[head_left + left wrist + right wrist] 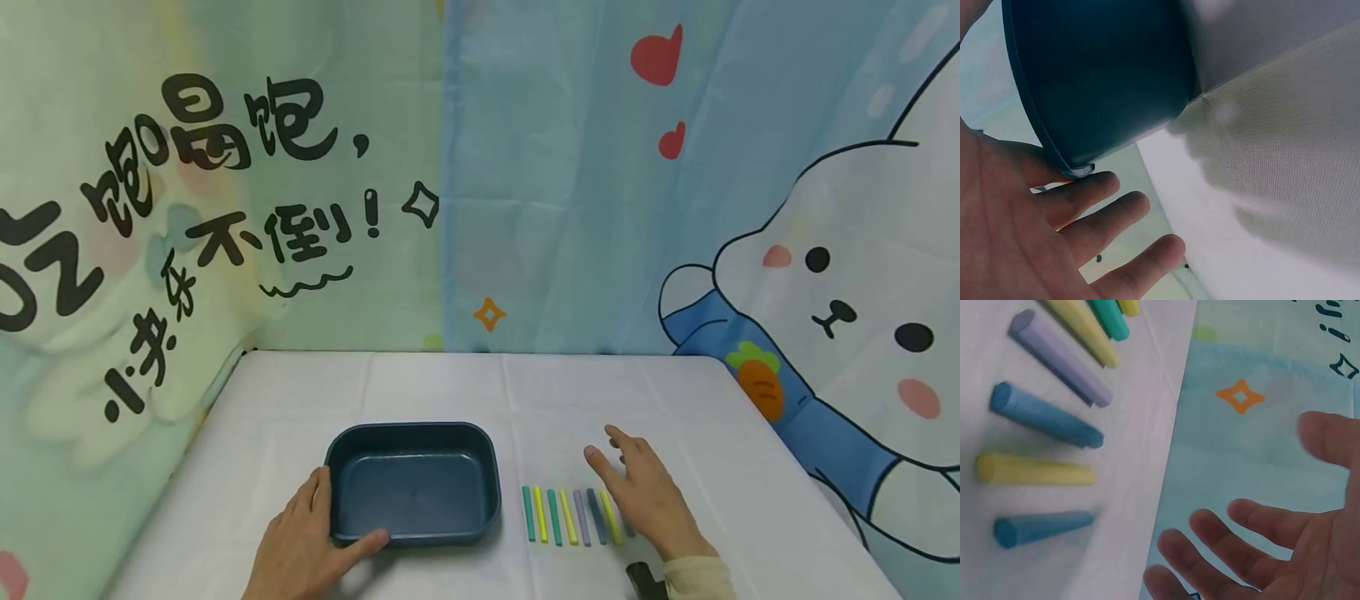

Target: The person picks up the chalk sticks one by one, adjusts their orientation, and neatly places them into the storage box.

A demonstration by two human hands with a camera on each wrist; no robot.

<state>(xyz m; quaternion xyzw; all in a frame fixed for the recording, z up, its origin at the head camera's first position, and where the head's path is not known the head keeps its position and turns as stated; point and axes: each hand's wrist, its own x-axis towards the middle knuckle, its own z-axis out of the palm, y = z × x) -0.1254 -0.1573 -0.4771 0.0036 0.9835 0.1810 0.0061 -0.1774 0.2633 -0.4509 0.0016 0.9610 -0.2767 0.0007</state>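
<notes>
A: Nearest first. Left hand (303, 542): palm on the tabletop (420, 383), fingers (1094, 194) relaxed and nearly straight along the near-left corner of the dark blue tray (413, 482), thumb lying against its front wall. It steadies the tray and clasps nothing.

B: Right hand (645, 496)?

A: Hovering flat, fingers (1210, 534) spread and straight, holding nothing. It is over the right end of the row of coloured sticks (573, 517); the right wrist view shows the sticks lying on the cloth with clear space between them and the fingertips.

B: Stick positions?

A: All on the tabletop, side by side, just to the left of and under the right fingers, between that hand and the tray. Green, yellow, lilac and blue pieces are visible; the last one is partly hidden by the hand.

B: Tray contents?

A: Nothing visible inside. Judgement: the work is at its very start, since no stick is lifted or in the tray and the whole row remains.

B: Beyond the fingers?

A: Bare white cloth, then the cartoon curtain (675, 208).
</notes>
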